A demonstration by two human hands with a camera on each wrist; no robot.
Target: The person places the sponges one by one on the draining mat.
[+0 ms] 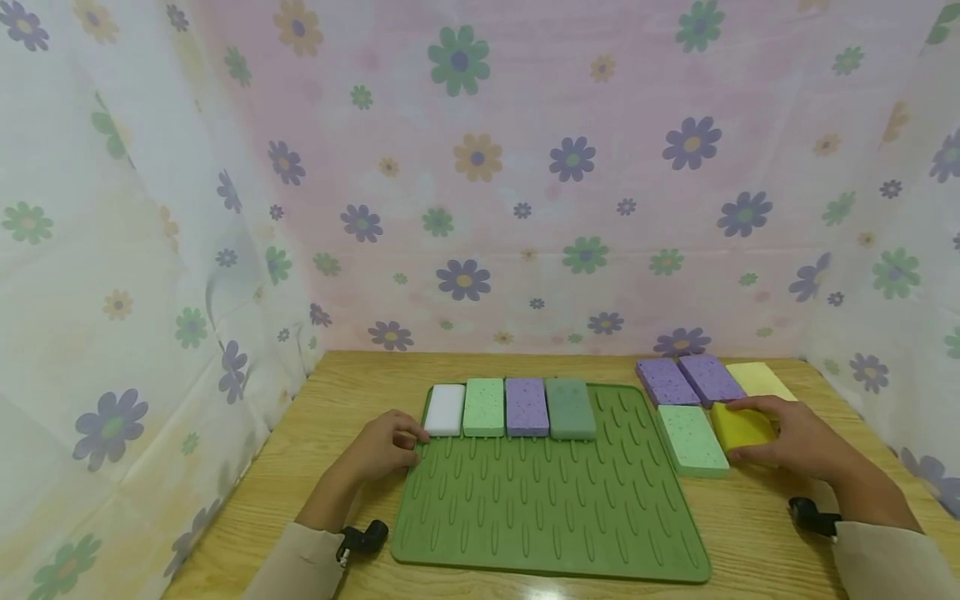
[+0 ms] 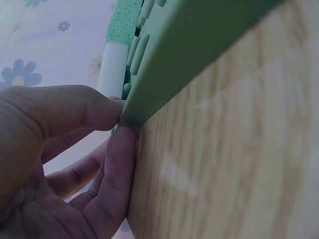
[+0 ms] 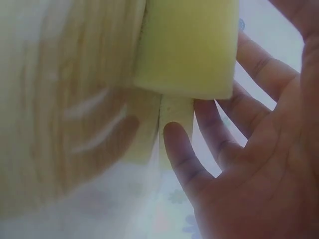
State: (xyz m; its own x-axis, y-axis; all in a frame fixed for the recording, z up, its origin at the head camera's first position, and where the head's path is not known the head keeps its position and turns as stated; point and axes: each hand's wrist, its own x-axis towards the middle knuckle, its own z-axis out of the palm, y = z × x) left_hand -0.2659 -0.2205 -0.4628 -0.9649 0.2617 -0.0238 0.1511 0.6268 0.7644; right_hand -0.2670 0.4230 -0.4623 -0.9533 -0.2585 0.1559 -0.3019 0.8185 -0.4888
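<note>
My right hand (image 1: 791,437) has its thumb and fingers about a yellow sponge (image 1: 738,427), which fills the upper middle of the right wrist view. Just left of it lies a light green sponge (image 1: 692,442). At the left rim of a green ridged mat (image 1: 547,508), the fingertips of my left hand (image 1: 382,446) touch the edge with fingers loosely bent. Along the mat's back edge stand, side by side, a white sponge (image 1: 446,411), a speckled light green sponge (image 1: 484,407), a purple sponge (image 1: 527,407) and a dark green sponge (image 1: 572,408).
Behind the yellow sponge are two purple sponges (image 1: 711,379) and a pale yellow sponge (image 1: 761,380) on the wooden table (image 1: 300,492). A flowered cloth (image 1: 525,183) encloses the table at the back and both sides.
</note>
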